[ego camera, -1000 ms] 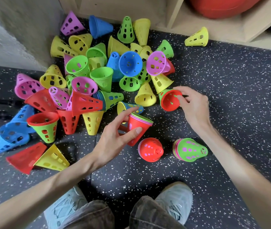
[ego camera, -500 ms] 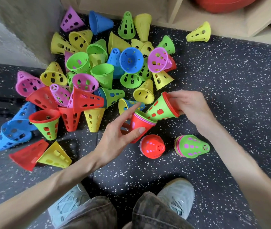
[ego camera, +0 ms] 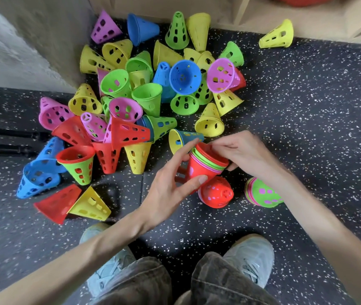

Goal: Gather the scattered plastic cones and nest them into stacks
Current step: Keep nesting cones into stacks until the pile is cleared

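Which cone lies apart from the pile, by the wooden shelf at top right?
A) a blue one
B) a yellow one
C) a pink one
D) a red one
B: the lone cone lying on its side by the shelf is yellow, well clear of the pile.
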